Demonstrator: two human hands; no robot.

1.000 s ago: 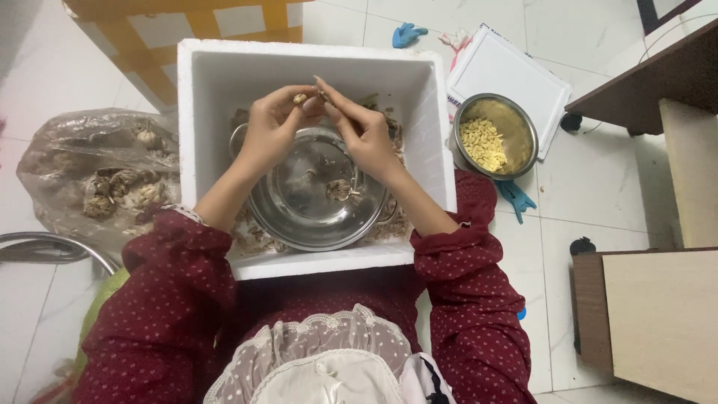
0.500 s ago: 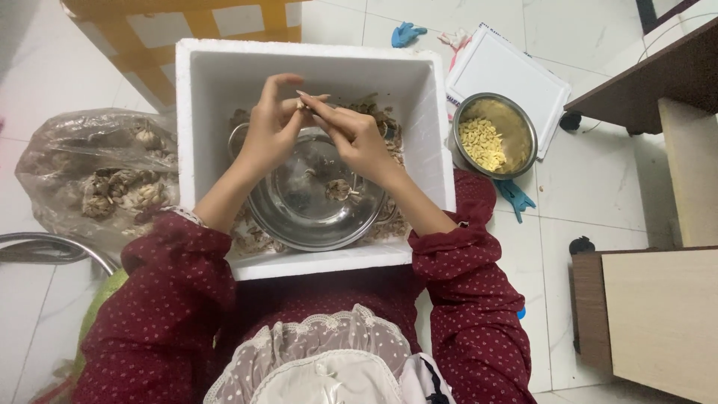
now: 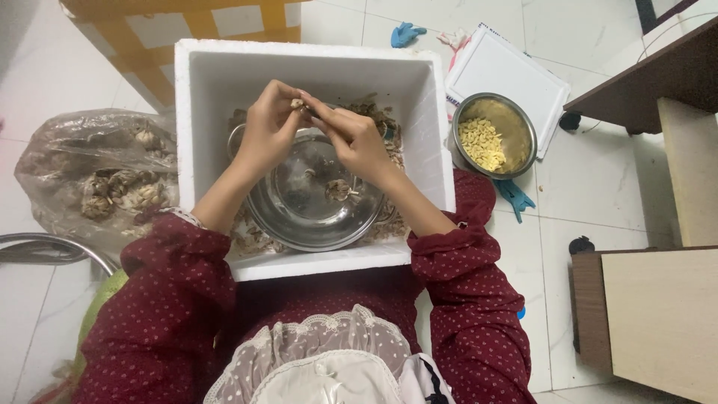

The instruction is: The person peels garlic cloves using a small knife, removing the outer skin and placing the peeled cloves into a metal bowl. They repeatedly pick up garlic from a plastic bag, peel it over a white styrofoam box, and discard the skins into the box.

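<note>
A white foam box (image 3: 202,90) sits on the tiled floor in front of me, with a shiny steel bowl (image 3: 314,217) resting inside on a layer of papery husks. A garlic bulb (image 3: 338,190) lies in the bowl. My left hand (image 3: 268,131) and my right hand (image 3: 356,138) meet above the bowl's far rim. Both pinch the same small garlic clove (image 3: 298,104) between their fingertips. Dark red dotted sleeves cover both forearms.
A clear plastic bag of garlic bulbs (image 3: 105,179) lies left of the box. A steel bowl of peeled yellow cloves (image 3: 493,135) stands at the right by a white foam lid (image 3: 516,71). Blue gloves (image 3: 514,197) lie nearby. Wooden furniture (image 3: 658,314) fills the right.
Both hands have stayed together over the bowl, shifting slightly toward me and left while working the small clove. A garlic bulb now shows in the bowl.
</note>
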